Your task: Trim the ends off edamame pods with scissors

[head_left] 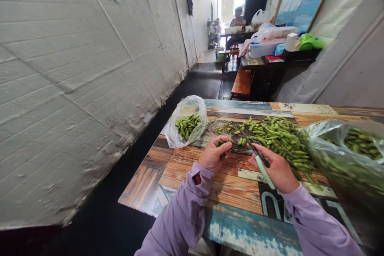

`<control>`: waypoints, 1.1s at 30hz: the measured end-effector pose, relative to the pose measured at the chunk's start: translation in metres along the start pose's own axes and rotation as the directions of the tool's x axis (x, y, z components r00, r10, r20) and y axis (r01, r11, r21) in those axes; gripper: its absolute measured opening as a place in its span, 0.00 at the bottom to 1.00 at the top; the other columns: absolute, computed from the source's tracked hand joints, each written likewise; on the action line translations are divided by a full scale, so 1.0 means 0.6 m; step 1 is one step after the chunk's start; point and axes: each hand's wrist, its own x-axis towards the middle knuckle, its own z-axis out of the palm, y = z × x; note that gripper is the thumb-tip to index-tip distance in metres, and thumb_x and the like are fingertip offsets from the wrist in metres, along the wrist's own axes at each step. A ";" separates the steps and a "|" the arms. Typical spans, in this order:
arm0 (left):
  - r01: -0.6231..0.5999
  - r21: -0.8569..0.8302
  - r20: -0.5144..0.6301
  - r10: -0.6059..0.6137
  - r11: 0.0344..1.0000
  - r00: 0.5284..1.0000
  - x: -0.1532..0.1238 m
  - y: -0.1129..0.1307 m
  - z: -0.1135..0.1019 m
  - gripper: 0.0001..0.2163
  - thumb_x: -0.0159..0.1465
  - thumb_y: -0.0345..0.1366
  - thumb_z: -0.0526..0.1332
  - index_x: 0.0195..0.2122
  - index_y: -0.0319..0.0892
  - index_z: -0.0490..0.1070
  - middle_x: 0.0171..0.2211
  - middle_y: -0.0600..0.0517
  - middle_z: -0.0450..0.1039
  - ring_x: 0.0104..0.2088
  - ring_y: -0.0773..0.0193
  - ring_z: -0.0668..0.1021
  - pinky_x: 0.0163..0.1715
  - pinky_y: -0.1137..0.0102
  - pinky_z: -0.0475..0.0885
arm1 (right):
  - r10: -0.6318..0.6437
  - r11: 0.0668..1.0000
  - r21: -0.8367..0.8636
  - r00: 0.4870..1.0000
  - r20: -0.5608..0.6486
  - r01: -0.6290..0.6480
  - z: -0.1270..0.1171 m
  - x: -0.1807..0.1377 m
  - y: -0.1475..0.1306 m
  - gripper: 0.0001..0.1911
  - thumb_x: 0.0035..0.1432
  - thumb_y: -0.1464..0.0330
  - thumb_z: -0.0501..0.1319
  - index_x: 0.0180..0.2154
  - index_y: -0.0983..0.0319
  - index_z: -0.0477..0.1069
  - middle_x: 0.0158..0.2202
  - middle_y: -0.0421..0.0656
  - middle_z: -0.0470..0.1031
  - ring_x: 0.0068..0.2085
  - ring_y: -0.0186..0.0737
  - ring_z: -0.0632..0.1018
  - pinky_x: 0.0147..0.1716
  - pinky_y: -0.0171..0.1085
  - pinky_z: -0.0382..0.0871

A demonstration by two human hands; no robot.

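Scissors (263, 170) fill the right hand (278, 168); the left hand (213, 155) pinches green pods (222, 143) (a heap (277, 136) lies near).

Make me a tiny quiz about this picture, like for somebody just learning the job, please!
1. Which hand holds the green-handled tool?
2. True or false: the left hand is empty.
3. How many clear bags contain green pods?

Key:
1. The right hand.
2. False; its fingers hold green pods.
3. Two, one at each side of the loose pile.
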 end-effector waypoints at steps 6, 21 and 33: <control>-0.001 0.154 -0.001 0.002 0.988 1.000 -0.003 0.002 0.001 0.17 0.44 0.40 0.72 0.28 0.38 0.67 0.25 0.56 0.70 0.15 0.78 0.64 0.13 0.78 0.56 | -0.039 0.997 -0.069 0.999 0.032 0.041 0.001 -0.001 -0.001 0.27 0.50 0.57 0.62 0.50 0.63 0.71 0.39 0.47 0.79 0.37 0.44 0.80 0.39 0.40 0.74; -0.234 0.555 0.112 0.207 0.798 0.972 0.003 0.003 -0.008 0.09 0.49 0.38 0.69 0.27 0.38 0.75 0.25 0.52 0.72 0.27 0.67 0.71 0.31 0.73 0.65 | -0.141 0.968 -0.183 0.973 0.181 0.174 -0.010 -0.001 -0.013 0.26 0.50 0.59 0.63 0.51 0.58 0.69 0.47 0.46 0.75 0.45 0.44 0.76 0.45 0.40 0.71; -0.246 0.620 0.154 0.191 0.745 0.969 0.015 -0.004 -0.022 0.10 0.50 0.39 0.68 0.25 0.37 0.73 0.24 0.52 0.71 0.28 0.67 0.70 0.34 0.72 0.64 | -0.132 0.964 -0.198 0.964 0.231 0.179 -0.021 0.002 -0.010 0.24 0.51 0.57 0.62 0.49 0.58 0.72 0.43 0.45 0.78 0.42 0.45 0.78 0.42 0.41 0.72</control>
